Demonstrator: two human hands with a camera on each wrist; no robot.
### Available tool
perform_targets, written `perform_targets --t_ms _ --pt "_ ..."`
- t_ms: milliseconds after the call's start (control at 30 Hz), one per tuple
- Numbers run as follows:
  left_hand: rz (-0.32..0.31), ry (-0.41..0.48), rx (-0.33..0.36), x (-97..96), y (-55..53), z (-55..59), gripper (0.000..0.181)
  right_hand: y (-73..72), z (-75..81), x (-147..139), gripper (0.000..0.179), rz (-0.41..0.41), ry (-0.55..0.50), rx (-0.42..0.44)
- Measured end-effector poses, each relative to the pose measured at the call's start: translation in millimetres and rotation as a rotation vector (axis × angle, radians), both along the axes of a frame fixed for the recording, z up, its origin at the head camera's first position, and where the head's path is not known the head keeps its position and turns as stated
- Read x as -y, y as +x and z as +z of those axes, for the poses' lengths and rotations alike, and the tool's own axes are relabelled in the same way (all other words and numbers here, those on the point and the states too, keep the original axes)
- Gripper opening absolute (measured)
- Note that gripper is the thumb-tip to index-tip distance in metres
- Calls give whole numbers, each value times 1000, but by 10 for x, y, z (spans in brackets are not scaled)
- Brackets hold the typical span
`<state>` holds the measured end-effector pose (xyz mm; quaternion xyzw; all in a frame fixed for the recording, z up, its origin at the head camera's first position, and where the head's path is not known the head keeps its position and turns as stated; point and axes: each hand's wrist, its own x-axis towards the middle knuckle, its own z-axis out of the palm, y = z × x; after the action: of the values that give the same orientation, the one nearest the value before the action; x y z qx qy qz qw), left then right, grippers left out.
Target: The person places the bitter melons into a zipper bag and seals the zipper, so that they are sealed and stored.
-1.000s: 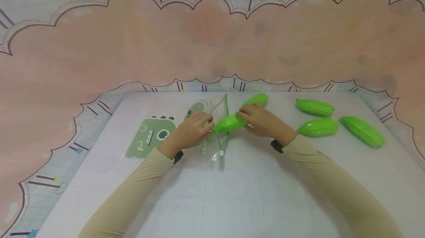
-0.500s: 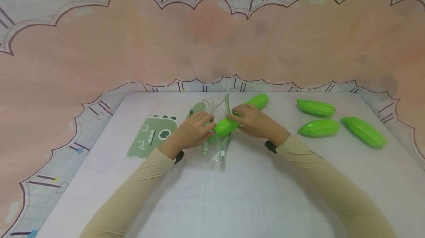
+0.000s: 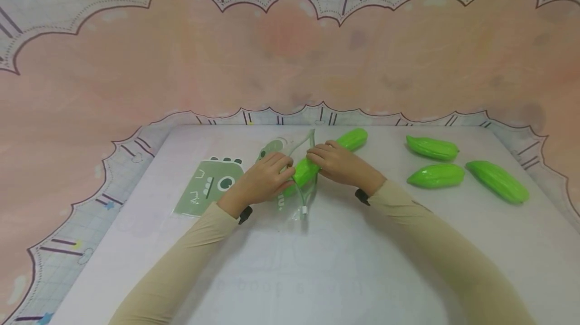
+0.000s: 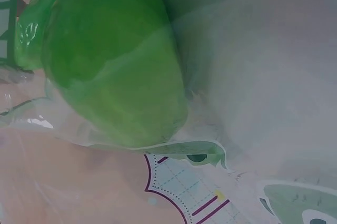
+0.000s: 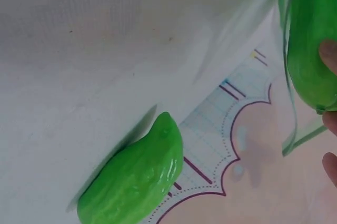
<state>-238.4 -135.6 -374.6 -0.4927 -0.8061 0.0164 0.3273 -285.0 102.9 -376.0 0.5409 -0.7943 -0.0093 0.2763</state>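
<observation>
A clear zip bag with green print (image 3: pixel 281 203) lies mid-table in the head view, its mouth gaping to the right. My left hand (image 3: pixel 265 179) pinches the upper edge of that mouth. My right hand (image 3: pixel 342 166) grips the near end of a ridged green gourd (image 3: pixel 302 171), which points leftward through the opening. Inside the plastic, the gourd (image 4: pixel 116 66) fills much of the left wrist view. Fingertips (image 5: pixel 330 55) touch the gourd's end (image 5: pixel 308 71) beside the bag rim in the right wrist view. My left fingers are out of sight in the left wrist view.
Behind my right hand lies another green gourd (image 3: pixel 354 138). Three more sit at the right: an upper gourd (image 3: pixel 432 147), a lower gourd (image 3: pixel 436 175) and an outer gourd (image 3: pixel 497 181). A flat bag with a one-eyed green face (image 3: pixel 208 189) rests left of my left hand.
My right hand has moved left, sliding the gourd deeper into the bag's mouth. My left hand stays on the rim almost unmoved.
</observation>
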Motion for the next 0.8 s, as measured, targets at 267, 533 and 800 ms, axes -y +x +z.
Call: perform_targets --t_ms 267,533,800 --pt "-13 11 11 -13 17 -3 20 -46 -33 57 29 -27 -10 -66" --pt "-21 9 12 -27 23 5 18 -103 -80 110 13 -59 -58 -128" --pt "-10 3 20 -36 28 22 20 -134 -103 124 14 -81 -19 -113"
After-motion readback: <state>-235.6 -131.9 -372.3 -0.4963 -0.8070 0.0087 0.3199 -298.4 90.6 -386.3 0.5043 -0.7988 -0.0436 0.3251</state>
